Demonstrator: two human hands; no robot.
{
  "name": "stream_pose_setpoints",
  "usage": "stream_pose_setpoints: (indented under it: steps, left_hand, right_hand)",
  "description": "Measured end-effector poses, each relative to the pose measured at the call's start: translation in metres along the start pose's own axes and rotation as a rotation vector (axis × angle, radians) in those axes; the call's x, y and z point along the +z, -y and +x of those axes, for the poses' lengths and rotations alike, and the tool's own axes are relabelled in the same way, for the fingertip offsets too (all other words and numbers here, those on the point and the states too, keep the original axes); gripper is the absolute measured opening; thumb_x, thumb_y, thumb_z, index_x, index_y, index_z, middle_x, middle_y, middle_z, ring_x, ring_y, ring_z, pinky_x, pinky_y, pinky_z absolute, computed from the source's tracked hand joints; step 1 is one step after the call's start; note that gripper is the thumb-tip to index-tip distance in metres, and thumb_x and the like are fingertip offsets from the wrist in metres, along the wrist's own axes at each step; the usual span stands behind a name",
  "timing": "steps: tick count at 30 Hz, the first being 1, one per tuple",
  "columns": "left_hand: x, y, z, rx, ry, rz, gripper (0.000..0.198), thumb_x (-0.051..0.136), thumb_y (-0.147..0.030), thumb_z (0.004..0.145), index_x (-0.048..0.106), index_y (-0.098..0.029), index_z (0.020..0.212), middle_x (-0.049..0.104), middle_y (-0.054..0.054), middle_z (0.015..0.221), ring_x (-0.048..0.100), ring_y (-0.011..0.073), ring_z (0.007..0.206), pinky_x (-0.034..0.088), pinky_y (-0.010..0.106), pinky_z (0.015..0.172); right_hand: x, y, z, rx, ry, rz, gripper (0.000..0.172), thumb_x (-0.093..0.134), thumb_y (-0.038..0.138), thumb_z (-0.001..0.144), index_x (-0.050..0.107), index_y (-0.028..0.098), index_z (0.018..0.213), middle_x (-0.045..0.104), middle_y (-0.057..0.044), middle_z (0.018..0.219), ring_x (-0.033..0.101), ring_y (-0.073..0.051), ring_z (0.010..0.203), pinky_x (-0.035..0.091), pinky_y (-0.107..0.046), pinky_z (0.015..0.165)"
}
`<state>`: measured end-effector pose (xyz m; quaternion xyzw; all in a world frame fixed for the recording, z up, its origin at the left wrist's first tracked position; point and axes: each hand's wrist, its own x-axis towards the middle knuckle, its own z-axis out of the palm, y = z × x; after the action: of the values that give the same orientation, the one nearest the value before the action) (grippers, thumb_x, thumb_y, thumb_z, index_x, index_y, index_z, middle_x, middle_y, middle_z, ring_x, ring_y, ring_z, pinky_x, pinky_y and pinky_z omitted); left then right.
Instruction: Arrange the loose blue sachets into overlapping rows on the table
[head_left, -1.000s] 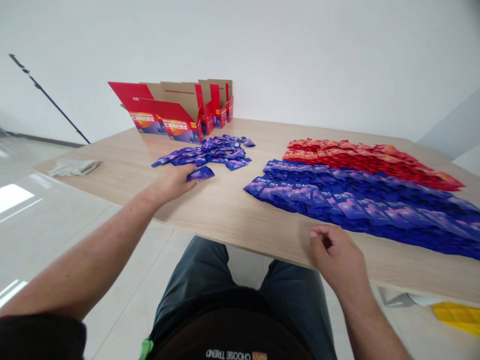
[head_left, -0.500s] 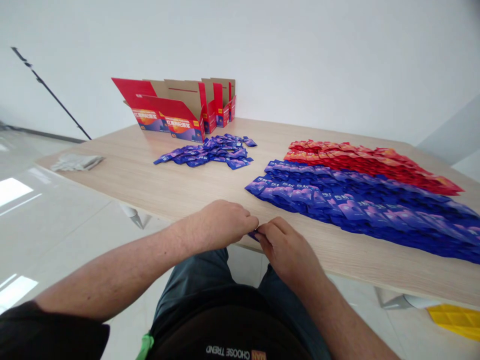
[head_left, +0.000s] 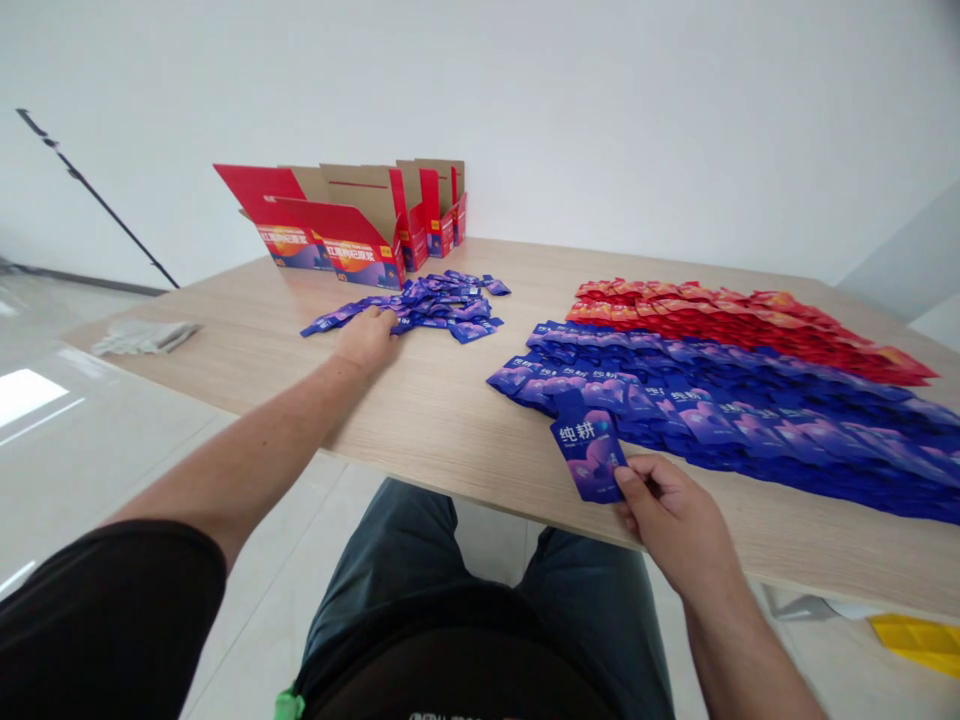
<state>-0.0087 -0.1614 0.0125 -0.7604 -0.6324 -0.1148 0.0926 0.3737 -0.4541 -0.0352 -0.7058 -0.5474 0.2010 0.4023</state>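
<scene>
Between the thumb and fingers of my right hand (head_left: 667, 505) is a purple-blue sachet (head_left: 587, 455), its printed face up, held at one corner. The sachet is just in front of the overlapping rows of blue sachets (head_left: 720, 425) on the right, its top edge against the nearest row. My left hand (head_left: 367, 340) is stretched out to a loose heap of the same sachets (head_left: 442, 300), touching its near edge. Its fingertips are partly hidden among the packets, so their grip does not show.
Rows of red sachets (head_left: 697, 315) lie behind the blue ones. Several open red cartons (head_left: 360, 240) stand at the back left of the wooden table (head_left: 420, 420). White gloves (head_left: 146, 337) lie near its left edge. Something yellow (head_left: 915, 640) is below at the right.
My hands have parted from their meeting point at the table edge. The left reached forward to the loose heap; the right moved right, bringing the sachet beside the blue rows.
</scene>
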Motion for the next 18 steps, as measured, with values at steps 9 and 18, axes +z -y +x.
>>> stream_pose_setpoints:
  steps: [9,18]
  left_hand:
    - [0.024,0.002,0.031,-0.189,0.053,-0.029,0.043,0.049,-0.027,0.099,0.075,-0.018,0.132,0.079,0.021,0.121,0.071,0.0381,0.112,0.052,0.047,0.094]
    - [-0.013,0.011,-0.004,-0.214,-0.122,-0.142,0.044,0.047,-0.034,0.1,0.074,-0.014,0.129,0.081,0.016,0.123,0.074,0.0286,0.115,0.054,0.035,0.099]
  right_hand:
    - [0.007,-0.015,-0.003,0.022,-0.012,0.045,0.046,0.057,0.068,0.098,0.07,0.025,0.09,0.06,0.003,0.055,0.055,-0.019,0.048,0.041,-0.031,0.051]
    - [0.008,-0.008,-0.007,0.054,-0.022,0.137,0.04,0.058,0.064,0.099,0.067,0.026,0.089,0.059,0.004,0.054,0.056,-0.019,0.048,0.042,-0.031,0.051]
